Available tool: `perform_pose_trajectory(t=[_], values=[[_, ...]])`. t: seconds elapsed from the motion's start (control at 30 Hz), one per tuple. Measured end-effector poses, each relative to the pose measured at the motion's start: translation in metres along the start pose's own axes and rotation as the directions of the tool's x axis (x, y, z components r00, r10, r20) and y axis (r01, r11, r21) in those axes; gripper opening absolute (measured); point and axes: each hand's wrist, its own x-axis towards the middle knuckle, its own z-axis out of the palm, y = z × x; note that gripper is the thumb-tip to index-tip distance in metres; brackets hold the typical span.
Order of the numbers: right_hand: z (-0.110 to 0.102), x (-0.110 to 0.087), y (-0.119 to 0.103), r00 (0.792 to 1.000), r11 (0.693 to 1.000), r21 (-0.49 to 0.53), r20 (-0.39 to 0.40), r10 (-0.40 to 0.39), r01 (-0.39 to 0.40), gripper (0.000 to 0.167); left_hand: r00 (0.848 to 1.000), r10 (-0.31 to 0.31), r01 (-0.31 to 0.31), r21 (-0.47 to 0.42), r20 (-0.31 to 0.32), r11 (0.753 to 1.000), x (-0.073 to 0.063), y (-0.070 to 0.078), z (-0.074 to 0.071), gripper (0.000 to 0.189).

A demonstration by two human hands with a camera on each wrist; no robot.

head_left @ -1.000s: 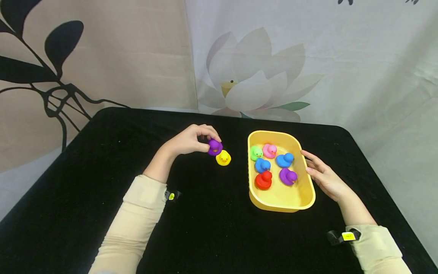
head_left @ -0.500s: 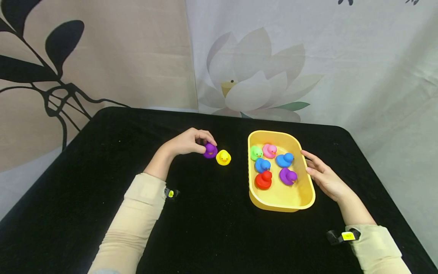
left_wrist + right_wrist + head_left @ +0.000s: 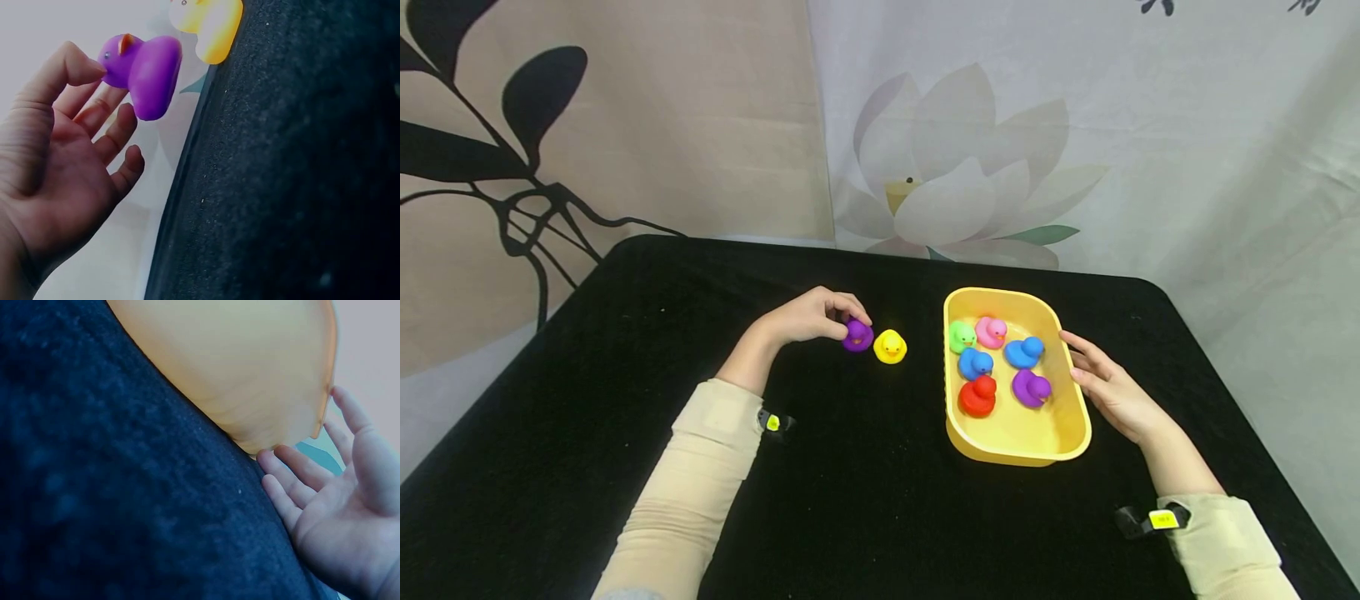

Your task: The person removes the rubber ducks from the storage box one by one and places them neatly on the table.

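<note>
My left hand (image 3: 815, 317) pinches a purple rubber duck (image 3: 857, 336) by its head, between thumb and fingers. In the left wrist view the duck (image 3: 153, 75) is tilted, its orange beak turned up. Just to its right, a yellow rubber duck (image 3: 890, 347) sits upright on the black cloth, a small gap away. On the other side, my right hand (image 3: 1112, 390) rests its fairly straight fingers against the outer right wall of a yellow plastic bin (image 3: 1011, 446). Fingertips touch the bin's wall low down in the right wrist view, and the thumb reaches its rim.
Inside the bin lie several rubber ducks: green (image 3: 962, 337), pink (image 3: 991, 332), blue (image 3: 1024, 352), red (image 3: 977, 396) and purple (image 3: 1031, 388) among them. Black cloth (image 3: 865, 500) covers the table. Behind its far edge hangs a printed curtain (image 3: 722, 125).
My left hand has moved the purple duck left and a little nearer, away from the yellow duck it overlapped in view. The right hand and bin stay put.
</note>
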Motion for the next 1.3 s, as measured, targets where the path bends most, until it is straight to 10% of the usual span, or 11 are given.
perform_pose_trajectory(t=[1.3], values=[[0.001,0.000,-0.001,1.000,1.000,0.001,-0.009,0.005,-0.005,0.055,0.996,-0.072,0.071,0.024,0.043,0.997,0.000,-0.013,0.001,0.030]])
